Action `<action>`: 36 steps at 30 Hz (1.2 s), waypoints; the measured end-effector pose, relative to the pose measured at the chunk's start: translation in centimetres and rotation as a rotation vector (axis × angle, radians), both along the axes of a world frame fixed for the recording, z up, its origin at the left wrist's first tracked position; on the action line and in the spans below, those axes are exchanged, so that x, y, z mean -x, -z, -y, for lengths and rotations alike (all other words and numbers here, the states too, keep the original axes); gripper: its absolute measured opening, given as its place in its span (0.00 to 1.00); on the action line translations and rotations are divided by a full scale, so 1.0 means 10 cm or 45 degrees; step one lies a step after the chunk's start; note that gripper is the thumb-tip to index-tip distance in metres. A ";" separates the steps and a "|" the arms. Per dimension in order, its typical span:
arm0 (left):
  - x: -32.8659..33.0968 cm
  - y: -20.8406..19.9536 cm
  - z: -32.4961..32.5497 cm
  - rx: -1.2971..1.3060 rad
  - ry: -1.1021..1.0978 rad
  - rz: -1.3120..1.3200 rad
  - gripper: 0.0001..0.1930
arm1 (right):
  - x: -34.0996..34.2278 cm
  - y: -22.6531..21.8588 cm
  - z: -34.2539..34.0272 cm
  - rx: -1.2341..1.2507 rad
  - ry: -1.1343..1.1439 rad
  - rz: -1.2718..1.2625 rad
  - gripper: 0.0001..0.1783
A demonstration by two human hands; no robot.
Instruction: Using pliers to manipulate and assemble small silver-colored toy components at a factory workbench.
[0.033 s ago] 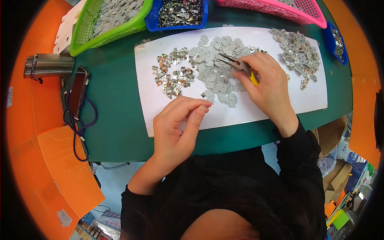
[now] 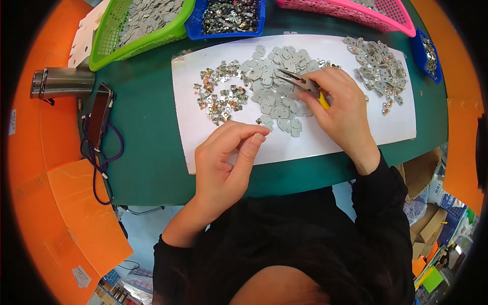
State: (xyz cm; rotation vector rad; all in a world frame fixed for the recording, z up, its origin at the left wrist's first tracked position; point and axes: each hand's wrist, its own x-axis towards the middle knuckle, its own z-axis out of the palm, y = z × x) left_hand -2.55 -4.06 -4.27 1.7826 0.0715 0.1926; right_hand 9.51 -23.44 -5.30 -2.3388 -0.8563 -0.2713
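My right hand is wrapped round needle-nose pliers with yellow handles. The jaws are slightly parted over a heap of flat grey plates. My left hand has thumb and forefinger pressed together at the heap's near edge. A grey plate with a small metal part shows just beyond those fingertips; whether they grip it is hidden. Left of the heap lie small shiny metal clips, some copper-coloured. A pile of grey plates with metal parts on them sits at the right.
Everything lies on a white sheet on a green table. At the back stand a green basket, a blue bin and a pink basket. Another blue bin is far right. A steel flask and corded phone are left.
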 end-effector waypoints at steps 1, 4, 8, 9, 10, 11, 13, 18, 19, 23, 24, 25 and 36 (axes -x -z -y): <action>-0.01 -0.01 -0.01 0.000 -0.003 0.000 0.05 | -0.01 0.00 0.01 -0.026 -0.022 -0.015 0.12; -0.06 -0.02 -0.02 -0.039 0.019 -0.016 0.05 | -0.03 0.00 0.02 -0.006 -0.035 0.033 0.11; -0.11 -0.01 -0.01 0.059 -0.014 -0.014 0.07 | 0.01 -0.07 0.03 -0.070 -0.012 -0.169 0.12; -0.13 0.00 0.00 0.167 -0.046 -0.045 0.08 | 0.01 -0.12 0.05 -0.119 -0.139 -0.139 0.12; -0.16 -0.03 -0.01 0.168 -0.045 -0.045 0.08 | 0.02 -0.17 0.07 -0.166 -0.263 -0.107 0.13; -0.19 -0.06 -0.02 0.408 0.051 -0.209 0.09 | 0.04 -0.22 0.08 -0.165 -0.262 -0.108 0.13; -0.22 -0.08 -0.05 0.885 0.224 -0.542 0.12 | 0.13 -0.29 0.07 -0.168 -0.462 0.446 0.09; -0.13 -0.07 -0.05 1.132 0.370 -0.720 0.15 | 0.37 -0.23 0.11 -0.045 -0.390 0.919 0.18; -0.12 -0.07 -0.03 1.196 0.351 -0.699 0.14 | 0.37 -0.21 0.12 -0.027 -0.385 0.939 0.18; -0.09 -0.13 0.02 1.386 0.285 -0.691 0.12 | 0.38 -0.19 0.13 -0.016 -0.378 0.934 0.19; -0.08 -0.10 0.03 1.386 0.286 -0.692 0.12 | 0.38 -0.20 0.13 -0.015 -0.376 0.934 0.19; -0.07 -0.04 0.03 1.322 0.232 -0.608 0.11 | 0.36 -0.21 0.14 -0.045 -0.419 0.860 0.20; -0.07 -0.03 0.06 0.723 0.013 -0.307 0.09 | 0.00 -0.16 0.35 -0.446 0.245 -0.131 0.06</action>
